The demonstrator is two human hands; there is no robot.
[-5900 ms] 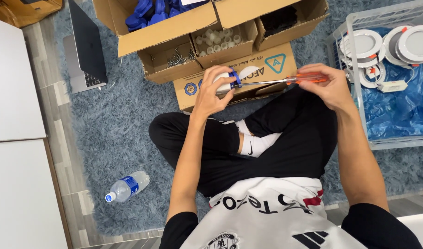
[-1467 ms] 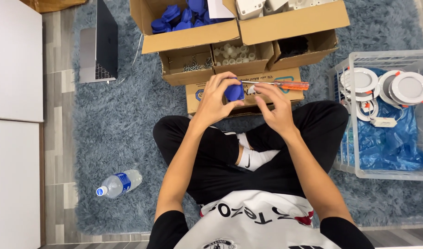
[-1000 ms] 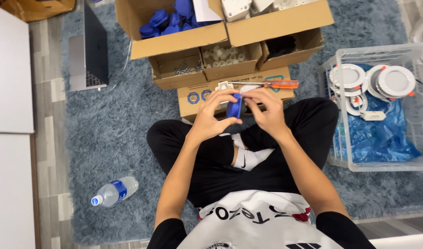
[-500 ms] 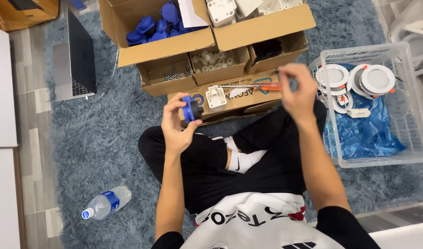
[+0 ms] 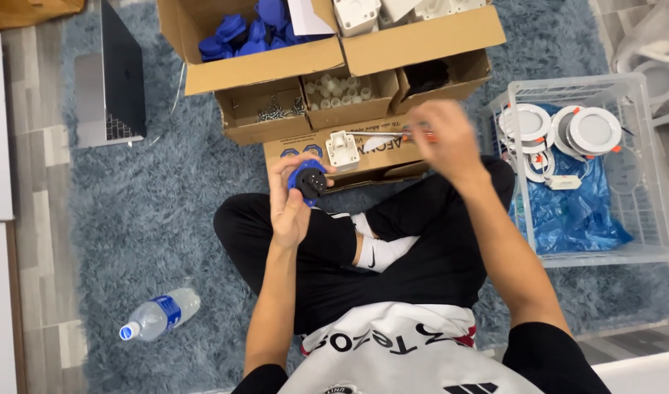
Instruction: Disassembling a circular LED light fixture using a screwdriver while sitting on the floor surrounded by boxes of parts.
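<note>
Blue plug (image 5: 307, 179) sits gripped in our left hand (image 5: 290, 201). Our right hand (image 5: 440, 138), blurry, closes on the screwdriver (image 5: 414, 133). Next we think its tip must meet the plug.

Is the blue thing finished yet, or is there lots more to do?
Not finished. The left hand holds one round blue part; the right hand reaches by the screwdriver. Many blue parts wait in the box. None visibly finished.
</note>
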